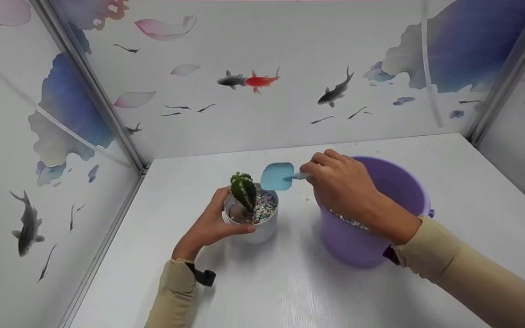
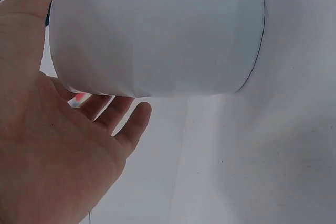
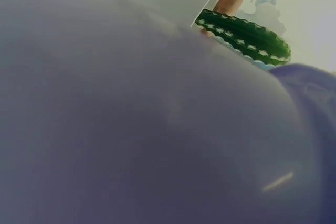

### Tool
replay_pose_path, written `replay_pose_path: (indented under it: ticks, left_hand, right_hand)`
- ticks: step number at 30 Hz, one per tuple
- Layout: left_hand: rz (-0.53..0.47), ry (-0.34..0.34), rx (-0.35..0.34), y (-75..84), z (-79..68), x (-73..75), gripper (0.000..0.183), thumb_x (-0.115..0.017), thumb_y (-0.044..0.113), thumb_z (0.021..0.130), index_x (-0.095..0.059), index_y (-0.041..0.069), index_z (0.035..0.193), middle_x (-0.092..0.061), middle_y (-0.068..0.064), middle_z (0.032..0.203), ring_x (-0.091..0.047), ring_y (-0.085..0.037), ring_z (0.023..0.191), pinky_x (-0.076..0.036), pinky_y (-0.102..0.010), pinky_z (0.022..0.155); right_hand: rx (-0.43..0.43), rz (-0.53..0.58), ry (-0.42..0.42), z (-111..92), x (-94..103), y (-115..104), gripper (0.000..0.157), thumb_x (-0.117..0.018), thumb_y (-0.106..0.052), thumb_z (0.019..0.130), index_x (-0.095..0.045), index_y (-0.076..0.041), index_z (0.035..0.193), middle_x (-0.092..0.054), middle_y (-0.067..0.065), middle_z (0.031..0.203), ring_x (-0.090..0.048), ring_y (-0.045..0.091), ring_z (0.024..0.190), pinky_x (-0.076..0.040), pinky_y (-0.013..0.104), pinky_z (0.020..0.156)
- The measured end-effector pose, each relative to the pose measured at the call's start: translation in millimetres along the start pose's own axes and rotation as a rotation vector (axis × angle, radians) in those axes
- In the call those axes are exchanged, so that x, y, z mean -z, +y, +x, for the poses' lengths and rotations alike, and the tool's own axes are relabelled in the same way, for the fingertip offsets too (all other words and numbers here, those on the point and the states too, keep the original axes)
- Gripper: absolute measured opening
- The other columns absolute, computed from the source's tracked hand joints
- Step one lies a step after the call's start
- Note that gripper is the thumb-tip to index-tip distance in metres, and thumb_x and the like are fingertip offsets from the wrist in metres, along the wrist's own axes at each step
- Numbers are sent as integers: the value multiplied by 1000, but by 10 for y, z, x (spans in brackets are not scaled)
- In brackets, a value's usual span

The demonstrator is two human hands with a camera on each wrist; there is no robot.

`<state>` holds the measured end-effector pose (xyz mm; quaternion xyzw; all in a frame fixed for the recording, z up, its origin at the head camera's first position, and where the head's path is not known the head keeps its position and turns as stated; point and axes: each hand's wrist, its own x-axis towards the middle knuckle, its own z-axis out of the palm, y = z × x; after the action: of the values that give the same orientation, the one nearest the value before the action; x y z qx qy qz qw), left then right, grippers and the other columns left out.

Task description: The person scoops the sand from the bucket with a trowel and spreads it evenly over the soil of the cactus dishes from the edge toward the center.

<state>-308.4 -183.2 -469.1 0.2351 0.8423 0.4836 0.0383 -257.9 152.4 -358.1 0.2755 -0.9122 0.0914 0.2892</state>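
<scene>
A white flowerpot stands on the table with a green cactus and small multicoloured pebbles in it. My left hand holds the pot from its left side, thumb along the front near the rim; in the left wrist view the fingers reach behind the pot's wall. My right hand grips the handle of a small light-blue shovel. Its blade hovers by the pot's back right rim, and the forearm passes over a purple bucket. In the right wrist view the bucket's wall hides the right hand.
Pebbles show inside the bucket, under the right wrist. A few loose specks lie on the white table. Panels printed with fish and petals close off the back and sides, joined by metal posts.
</scene>
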Motion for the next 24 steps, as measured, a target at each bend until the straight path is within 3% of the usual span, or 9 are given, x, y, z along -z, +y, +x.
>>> replay_pose_path:
  ticks: [5, 9, 14, 20, 24]
  left_hand:
    - [4, 8, 5, -1, -7, 43, 91, -89, 39, 92, -37, 35, 167, -38, -3, 169, -34, -28, 162, -27, -62, 133]
    - [-8, 55, -18, 26, -4, 86, 66, -61, 36, 112, -34, 19, 170, -38, -11, 171, -37, -36, 160, -27, -62, 133]
    - [-56, 176, -98, 124, -2, 140, 52, -33, 37, 120, -43, 12, 165, -50, -14, 162, -48, -36, 150, -34, -60, 129]
    - [-74, 357, -226, 368, -8, 199, 47, -29, 28, 121, -56, 6, 154, -62, -13, 150, -57, -38, 140, -44, -52, 122]
    - [-67, 408, -284, 577, -46, 225, 44, -33, 24, 121, -58, 4, 150, -64, -10, 147, -59, -30, 136, -47, -46, 118]
  right_hand:
    - [-66, 104, -43, -83, 52, 129, 20, -70, -12, 104, -80, -15, 120, -75, 3, 104, -66, 22, 92, -61, 40, 71]
    - [-118, 123, -85, -138, 116, 246, 20, -71, -17, 105, -80, -15, 123, -76, 3, 108, -68, 24, 99, -62, 44, 77]
    - [-135, 130, -70, -228, 213, 394, 24, -73, -15, 103, -79, -15, 126, -77, 5, 114, -70, 28, 109, -64, 50, 85]
    - [-151, 153, -29, -379, 347, 566, 29, -77, -9, 100, -79, -17, 127, -76, 4, 115, -69, 27, 112, -63, 53, 86]
    - [-179, 188, -24, -482, 453, 691, 32, -78, -6, 98, -79, -19, 127, -75, 6, 116, -69, 29, 112, -61, 56, 88]
